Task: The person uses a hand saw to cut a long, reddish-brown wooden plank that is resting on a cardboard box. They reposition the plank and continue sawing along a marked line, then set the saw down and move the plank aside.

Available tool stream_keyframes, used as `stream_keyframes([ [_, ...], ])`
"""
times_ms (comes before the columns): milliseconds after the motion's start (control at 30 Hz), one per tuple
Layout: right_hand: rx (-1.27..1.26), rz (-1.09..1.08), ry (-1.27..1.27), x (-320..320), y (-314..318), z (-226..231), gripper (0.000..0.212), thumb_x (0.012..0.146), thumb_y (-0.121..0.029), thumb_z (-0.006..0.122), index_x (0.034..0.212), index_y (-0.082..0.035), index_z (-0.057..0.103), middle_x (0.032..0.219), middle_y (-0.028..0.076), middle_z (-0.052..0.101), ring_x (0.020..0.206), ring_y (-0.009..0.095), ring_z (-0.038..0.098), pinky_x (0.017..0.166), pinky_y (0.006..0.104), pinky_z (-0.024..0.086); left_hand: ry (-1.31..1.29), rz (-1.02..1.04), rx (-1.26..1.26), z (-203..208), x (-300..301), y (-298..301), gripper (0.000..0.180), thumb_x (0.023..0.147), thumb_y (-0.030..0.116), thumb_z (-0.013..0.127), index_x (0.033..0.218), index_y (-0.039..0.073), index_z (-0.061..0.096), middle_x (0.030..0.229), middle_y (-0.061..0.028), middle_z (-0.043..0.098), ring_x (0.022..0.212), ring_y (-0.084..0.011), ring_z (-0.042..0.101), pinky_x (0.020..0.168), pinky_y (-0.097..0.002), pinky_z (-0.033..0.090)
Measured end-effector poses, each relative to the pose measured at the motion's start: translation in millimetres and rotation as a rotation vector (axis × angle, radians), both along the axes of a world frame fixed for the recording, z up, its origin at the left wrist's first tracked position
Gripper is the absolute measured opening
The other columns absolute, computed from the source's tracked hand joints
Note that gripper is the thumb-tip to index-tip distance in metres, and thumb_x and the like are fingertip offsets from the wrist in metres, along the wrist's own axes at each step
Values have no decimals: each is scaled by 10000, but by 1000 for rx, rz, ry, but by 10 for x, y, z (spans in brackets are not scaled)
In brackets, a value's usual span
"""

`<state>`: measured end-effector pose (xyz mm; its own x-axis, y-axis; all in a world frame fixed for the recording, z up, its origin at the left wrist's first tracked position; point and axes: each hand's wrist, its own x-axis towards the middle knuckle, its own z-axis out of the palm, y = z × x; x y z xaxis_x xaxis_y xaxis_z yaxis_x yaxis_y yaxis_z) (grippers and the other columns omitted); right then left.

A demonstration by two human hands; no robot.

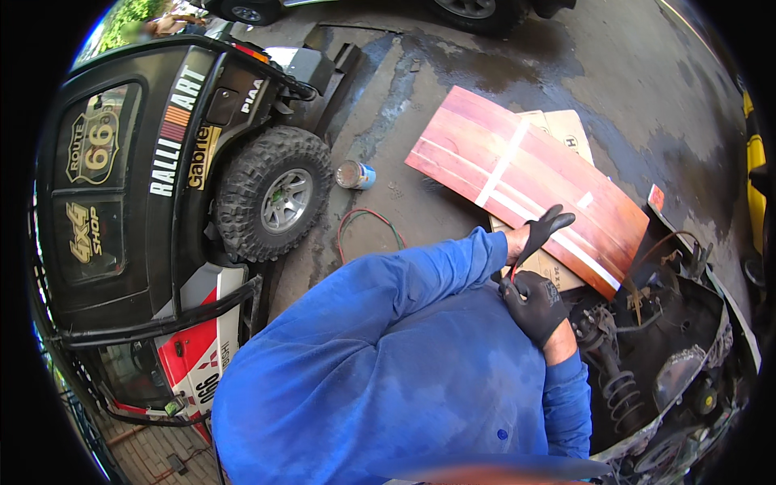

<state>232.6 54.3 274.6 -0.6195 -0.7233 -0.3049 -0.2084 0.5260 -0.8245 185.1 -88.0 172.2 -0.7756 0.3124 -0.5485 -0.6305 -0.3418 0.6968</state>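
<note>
My left hand point(543, 233), in a black glove, reaches over the near edge of a reddish wood-look panel point(543, 174) with pale stripes. Its fingers are stretched out, and I see nothing held in them. Just below it, my right hand point(537, 307), also black-gloved, is closed beside the left wrist. A thin red bit point(513, 273) shows at its fingertips, close to the left glove's cuff; what it is I cannot make out. Under the panel lies flattened cardboard point(568, 129).
A stripped vehicle part with a coil spring point(621, 396) is close on my right. At left stands a black off-road vehicle with a knobby tire point(234, 206). A blue-labelled can point(356, 175) and a thin red-green hose point(368, 212) lie on the stained concrete floor point(380, 121).
</note>
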Motion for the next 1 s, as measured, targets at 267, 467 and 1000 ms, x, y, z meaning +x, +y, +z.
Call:
stream_keyframes([
  [267, 147, -41, 14, -4, 23, 0, 333, 1006, -315, 662, 871, -14, 709, 877, 243, 705, 848, 457, 680, 776, 551, 528, 166, 253, -134, -243, -258, 221, 326, 1017, 264, 771, 1189, -13, 770, 1114, -99, 796, 1098, -151, 694, 1022, -328, 530],
  [467, -2, -71, 62, 52, 45, -52, 325, 1017, -307, 656, 863, -25, 706, 850, 246, 696, 819, 453, 673, 766, 542, 528, 490, -34, -418, -551, -290, 212, 375, 1034, 58, 543, 1384, 27, 674, 1513, -201, 620, 1408, -257, 594, 1163, -441, 479],
  [1000, -130, -477, 400, -110, 246, 173, 323, 1001, -426, 631, 915, -135, 739, 918, 159, 725, 958, 365, 722, 880, 535, 548, 812, -846, -305, -147, -338, 161, 443, 1049, 339, 612, 1377, 56, 706, 1453, -167, 661, 1408, -319, 588, 1182, -431, 443],
])
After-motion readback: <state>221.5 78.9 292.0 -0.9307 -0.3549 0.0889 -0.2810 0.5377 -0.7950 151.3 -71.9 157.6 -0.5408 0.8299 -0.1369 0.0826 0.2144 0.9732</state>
